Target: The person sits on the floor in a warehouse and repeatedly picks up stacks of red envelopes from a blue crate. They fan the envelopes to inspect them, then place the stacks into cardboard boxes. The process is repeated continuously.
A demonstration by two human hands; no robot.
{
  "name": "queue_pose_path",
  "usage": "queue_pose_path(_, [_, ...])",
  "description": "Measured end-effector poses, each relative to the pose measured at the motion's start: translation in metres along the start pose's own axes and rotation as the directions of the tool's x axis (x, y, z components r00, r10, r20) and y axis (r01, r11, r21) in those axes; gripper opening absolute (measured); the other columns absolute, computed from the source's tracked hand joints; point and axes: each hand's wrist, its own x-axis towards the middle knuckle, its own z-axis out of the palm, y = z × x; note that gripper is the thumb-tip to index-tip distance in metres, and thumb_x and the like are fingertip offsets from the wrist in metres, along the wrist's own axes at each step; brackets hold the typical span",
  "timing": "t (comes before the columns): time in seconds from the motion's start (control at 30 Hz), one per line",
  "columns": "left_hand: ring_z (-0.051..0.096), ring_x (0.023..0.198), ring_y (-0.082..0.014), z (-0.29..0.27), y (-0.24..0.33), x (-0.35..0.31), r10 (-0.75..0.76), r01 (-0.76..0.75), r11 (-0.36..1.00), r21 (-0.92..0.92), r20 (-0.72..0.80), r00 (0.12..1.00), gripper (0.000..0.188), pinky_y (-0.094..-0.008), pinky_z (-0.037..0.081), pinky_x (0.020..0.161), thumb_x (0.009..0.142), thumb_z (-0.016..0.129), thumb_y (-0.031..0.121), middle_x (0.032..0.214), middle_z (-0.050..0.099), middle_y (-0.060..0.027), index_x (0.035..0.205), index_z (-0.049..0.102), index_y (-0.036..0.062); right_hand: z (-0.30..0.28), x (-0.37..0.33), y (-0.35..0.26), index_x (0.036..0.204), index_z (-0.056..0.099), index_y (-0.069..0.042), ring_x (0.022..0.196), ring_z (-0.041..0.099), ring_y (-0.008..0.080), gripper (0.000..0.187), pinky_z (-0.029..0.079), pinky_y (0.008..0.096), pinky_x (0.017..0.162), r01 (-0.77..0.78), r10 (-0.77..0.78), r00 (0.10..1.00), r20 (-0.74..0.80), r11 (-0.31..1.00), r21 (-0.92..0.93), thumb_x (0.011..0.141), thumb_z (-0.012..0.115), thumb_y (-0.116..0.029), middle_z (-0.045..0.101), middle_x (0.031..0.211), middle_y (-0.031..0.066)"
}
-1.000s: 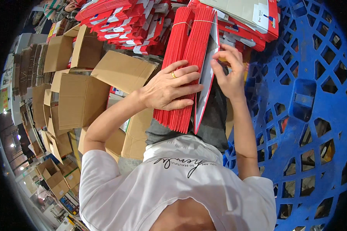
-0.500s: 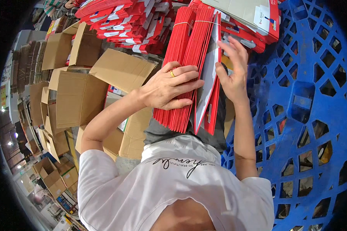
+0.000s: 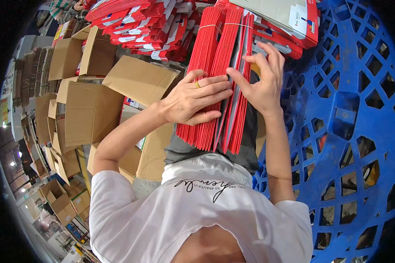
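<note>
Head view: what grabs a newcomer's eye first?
Two bright red bundles over the lap, mid-picture, with the left hand laid across them and the right hand at their right edge. Next, the blue lattice panel filling the right side. Then open cardboard boxes at left and red stacks up top.

The head view comes from the left one of two side-by-side fisheye cameras worn on the person's head. It looks steeply down past the neckline, over the white T-shirt (image 3: 184,215), which lies close below and fills the lower middle. Farther out, near the centre, lie the left hand (image 3: 199,97), the right hand (image 3: 265,85) and the banded red folders (image 3: 221,50). The wide lens also takes in cardboard boxes (image 3: 81,116) at left and a blue plastic pallet (image 3: 344,122) at right, bending straight edges toward its dark rim.
</note>
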Motion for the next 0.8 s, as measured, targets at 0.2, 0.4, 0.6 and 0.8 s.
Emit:
queue_pose_path(0.2, [0.053, 0.141, -0.0270, -0.004, -0.004, -0.005, 0.006, -0.005, 1.000, -0.026, 0.019, 1.000, 0.053, -0.0495, 0.036, 0.114, 0.096, 0.066, 0.034, 0.150, 0.056, -0.0124, 0.139, 0.064, 0.0046, -0.002, -0.005, 0.008, 0.106, 0.068, -0.008, 0.130, 0.049, 0.0386, 0.045, 0.042, 0.0499, 0.107, -0.132, 0.130, 0.991, 0.033, 0.987, 0.087, 0.074, 0.089, -0.031, 0.056, 0.135, 0.0182])
queue_pose_path(0.4, [0.051, 0.141, -0.0306, 0.003, -0.007, -0.008, 0.010, -0.012, 0.997, -0.077, -0.017, 1.000, 0.050, -0.0524, 0.036, 0.116, 0.097, 0.062, 0.032, 0.149, 0.055, -0.0128, 0.140, 0.065, 0.0064, -0.004, -0.002, 0.003, 0.132, 0.072, -0.025, 0.136, 0.045, 0.0391, 0.042, 0.040, 0.0509, 0.111, 0.067, -0.062, 0.983, 0.175, 0.997, -0.025, 0.090, 0.070, -0.022, 0.052, 0.146, 0.0164])
queue_pose_path(0.6, [0.050, 0.141, -0.0299, 0.000, -0.009, -0.012, -0.015, 0.016, 0.999, -0.031, 0.015, 1.000, 0.053, -0.0522, 0.037, 0.115, 0.098, 0.059, 0.032, 0.148, 0.054, -0.0122, 0.145, 0.061, 0.0088, -0.008, 0.000, 0.004, 0.120, 0.078, -0.022, 0.139, 0.043, 0.0392, 0.032, 0.039, 0.0520, 0.110, 0.082, -0.070, 0.988, 0.136, 0.993, -0.085, 0.089, 0.073, -0.026, 0.055, 0.146, 0.0157])
queue_pose_path(0.8, [0.050, 0.142, -0.0292, 0.004, -0.009, -0.010, -0.020, 0.021, 0.999, -0.034, 0.028, 0.999, 0.054, -0.0520, 0.037, 0.115, 0.097, 0.059, 0.031, 0.149, 0.054, -0.0114, 0.147, 0.060, 0.0094, -0.007, 0.007, -0.003, 0.102, 0.078, -0.012, 0.139, 0.044, 0.0409, 0.036, 0.038, 0.0527, 0.110, 0.062, -0.056, 0.997, 0.045, 0.989, -0.137, 0.082, 0.083, -0.042, 0.058, 0.140, 0.0174])
